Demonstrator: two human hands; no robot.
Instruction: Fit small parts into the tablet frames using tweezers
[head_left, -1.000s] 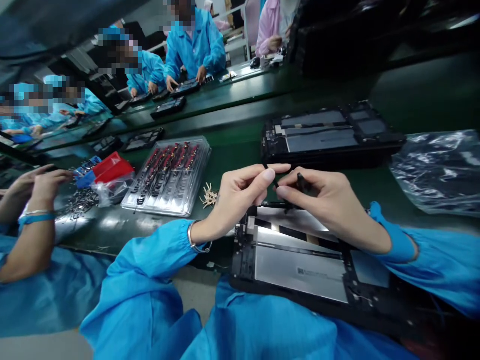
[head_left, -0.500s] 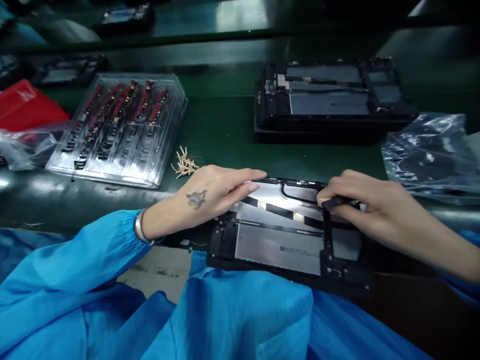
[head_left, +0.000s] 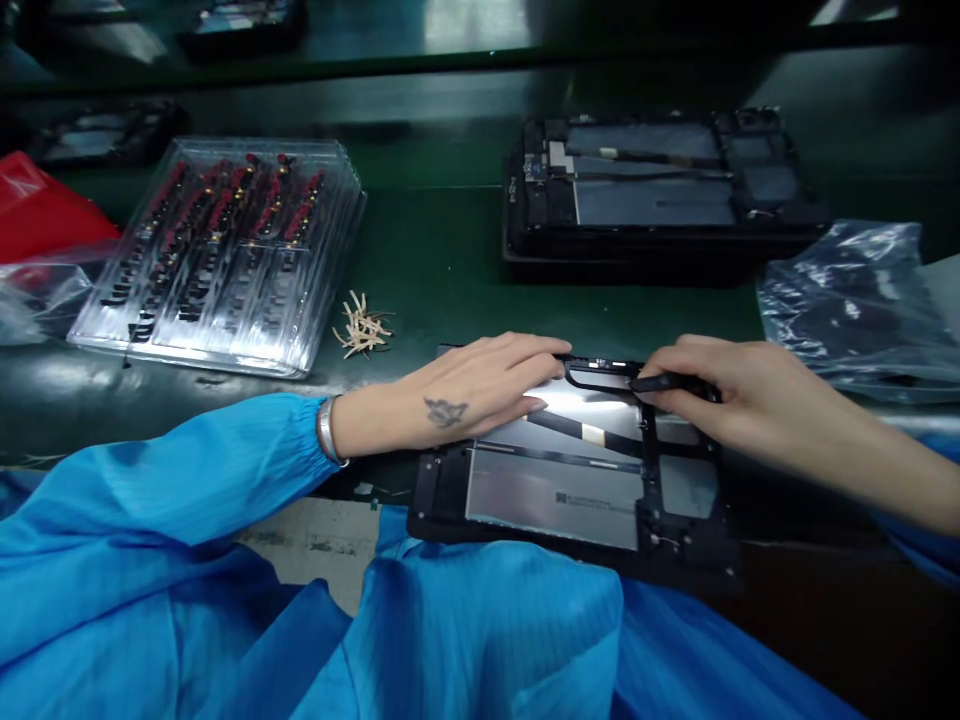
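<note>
An opened black tablet-like device (head_left: 555, 495) with silvery panels lies at the table's front edge, partly over the blue clothing. My left hand (head_left: 480, 390) rests palm down across its upper left part, fingers stretched out toward the top edge. At the upper right of the device, my right hand (head_left: 712, 385) pinches a slim black piece (head_left: 660, 383), whose full shape is hidden by the fingers. A thin black cable (head_left: 589, 383) curves along the device's top edge between the hands.
Clear trays (head_left: 217, 250) of small red and black parts stand at the left, beside a red bag (head_left: 45, 215). Thin beige strips (head_left: 361, 325) lie near the middle. Stacked devices (head_left: 652, 190) sit behind, with a plastic bag (head_left: 844, 310) at the right.
My left hand has moved right along the device's top edge, its fingers now further over the panel. My right hand stays at the upper right, slightly turned, still with the black piece.
</note>
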